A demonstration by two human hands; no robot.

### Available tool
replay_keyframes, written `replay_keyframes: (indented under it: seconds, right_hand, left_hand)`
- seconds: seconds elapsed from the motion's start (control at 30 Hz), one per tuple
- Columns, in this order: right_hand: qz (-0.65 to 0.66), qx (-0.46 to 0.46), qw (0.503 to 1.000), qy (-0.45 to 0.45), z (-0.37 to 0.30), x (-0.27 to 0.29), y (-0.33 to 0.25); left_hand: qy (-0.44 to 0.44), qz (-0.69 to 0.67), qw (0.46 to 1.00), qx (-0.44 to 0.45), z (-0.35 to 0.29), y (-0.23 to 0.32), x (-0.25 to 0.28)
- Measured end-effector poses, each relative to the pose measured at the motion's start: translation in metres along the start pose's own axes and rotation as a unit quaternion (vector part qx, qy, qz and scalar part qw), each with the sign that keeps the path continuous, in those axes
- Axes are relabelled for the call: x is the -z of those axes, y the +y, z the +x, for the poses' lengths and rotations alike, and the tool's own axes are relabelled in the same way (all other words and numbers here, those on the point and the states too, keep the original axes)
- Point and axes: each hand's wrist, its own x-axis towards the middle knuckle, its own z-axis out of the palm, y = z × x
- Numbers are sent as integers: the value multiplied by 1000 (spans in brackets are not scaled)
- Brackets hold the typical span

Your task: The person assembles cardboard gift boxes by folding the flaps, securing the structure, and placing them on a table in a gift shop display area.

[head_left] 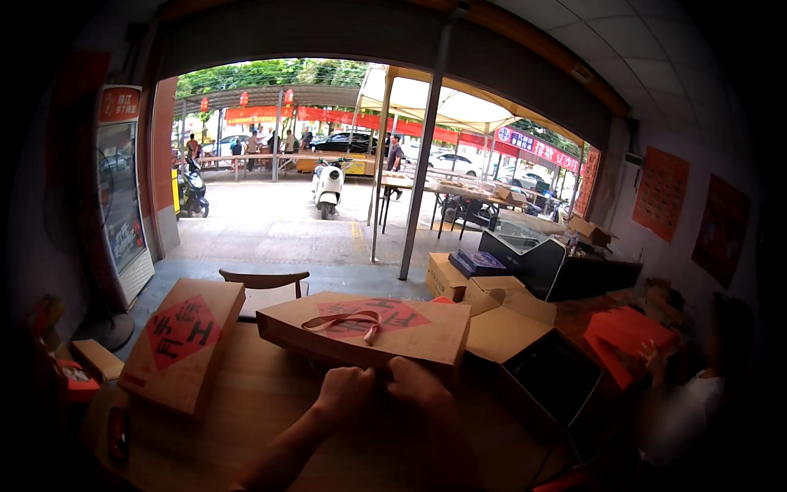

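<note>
A flat brown cardboard gift box [418, 344] with a red diamond and dark lettering on its top is in front of me, tilted so its near side shows. A pinkish ribbon handle [373, 321] lies looped on its top. My left hand [348, 389] is closed in a fist against the box's near side. My right hand [416, 382] is closed right beside it, knuckles close to the same side. What the fingers hold is hidden. A similar gift box [215, 361] lies flat on the wooden table [270, 394] at the left.
An open cardboard carton [504, 332] stands right of the box. A dark red object [119, 435] lies at the table's left. Another person's hand [653, 361] touches a red bag [627, 340] at the right. A chair [264, 280] stands beyond the table.
</note>
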Motion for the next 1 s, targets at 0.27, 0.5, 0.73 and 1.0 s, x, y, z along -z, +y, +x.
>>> replay_keyframes:
  seconds: [0.27,0.5,0.73,1.0]
  right_hand:
    - [89,9,996,19,13,-24,26]
    - [72,49,996,4,27,-31,33]
    - [108,91,990,-19,34,-63,55]
    - [-94,101,971,197,45,-94,83]
  left_hand:
    - [-116,-162,978,69,-1,1,27]
    - [-207,-764,600,116,16,-59,-107]
    - [-79,-840,505,183,-4,-50,-162]
    - [-65,-813,547,189,2,-37,-149]
